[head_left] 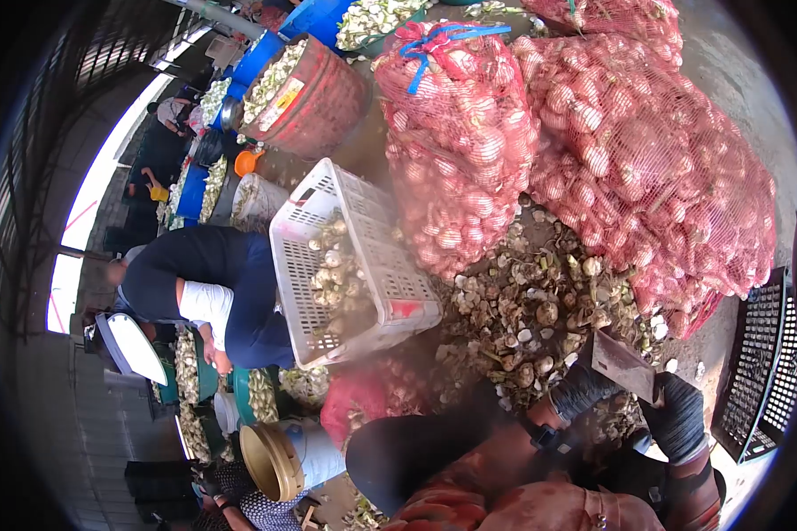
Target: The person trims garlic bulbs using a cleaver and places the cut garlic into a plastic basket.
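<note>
My right hand (678, 418), in a dark grey glove, is wrapped round the handle of a cleaver (624, 365). Its broad, dull blade points up and left, toward my other hand. My left hand (584, 392), also gloved, sits just left of the blade with its fingers curled and partly covered by it; what it holds cannot be made out. Beyond both hands spreads a heap of garlic bulbs and trimmings (531, 323) on the ground.
Red mesh sacks of garlic (638, 150) stand beyond the heap, one tied with blue ribbon (452, 37). A white crate (385, 265) holds some bulbs. Black crates (753, 372) are at right. A bent-over person (212, 288), a bucket (270, 465) and tubs (314, 97) are at left.
</note>
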A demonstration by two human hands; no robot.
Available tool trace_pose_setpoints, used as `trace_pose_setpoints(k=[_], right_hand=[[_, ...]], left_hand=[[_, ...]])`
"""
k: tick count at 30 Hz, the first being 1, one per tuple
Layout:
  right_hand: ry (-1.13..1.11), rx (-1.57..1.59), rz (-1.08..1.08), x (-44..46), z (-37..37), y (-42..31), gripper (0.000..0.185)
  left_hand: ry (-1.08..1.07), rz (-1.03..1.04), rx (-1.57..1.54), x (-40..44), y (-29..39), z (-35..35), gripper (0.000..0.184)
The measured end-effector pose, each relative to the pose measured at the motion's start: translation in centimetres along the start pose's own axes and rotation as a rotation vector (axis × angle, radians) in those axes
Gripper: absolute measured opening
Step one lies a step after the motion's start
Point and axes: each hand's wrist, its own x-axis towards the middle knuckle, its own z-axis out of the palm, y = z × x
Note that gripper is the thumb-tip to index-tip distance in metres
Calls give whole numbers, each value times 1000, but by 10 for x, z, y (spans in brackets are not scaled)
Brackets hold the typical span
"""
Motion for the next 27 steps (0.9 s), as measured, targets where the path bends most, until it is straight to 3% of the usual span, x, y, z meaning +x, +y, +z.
trace_pose_setpoints(k=[3, 5, 8, 9, 11, 21, 23, 26, 27], right_hand=[[-43, 26, -12, 12, -1, -2, 21], [-107, 30, 10, 17, 2, 5, 22], [-108, 46, 16, 26, 4, 4, 22], [-108, 73, 18, 30, 3, 0, 21], [-90, 66, 2, 34, 8, 0, 21], [-21, -58, -128, 20, 16, -3, 22], [-36, -138, -147, 15, 13, -5, 21], [22, -140, -199, 9, 10, -8, 19], [44, -121, -195, 6, 11, -7, 22]], left_hand=[[43, 10, -44, 13, -31, -12, 51], [47, -3, -124, 16, -30, -16, 50], [115, 226, 37, 16, -20, -21, 49], [120, 348, 292, 15, -15, -25, 48], [146, 138, 137, 9, 25, -20, 44], [-15, 72, 12, -5, 32, -20, 38], [64, 467, 513, -10, 51, -14, 28], [20, 178, 397, -26, 95, 2, 26], [51, 175, 184, -32, 99, 7, 27]])
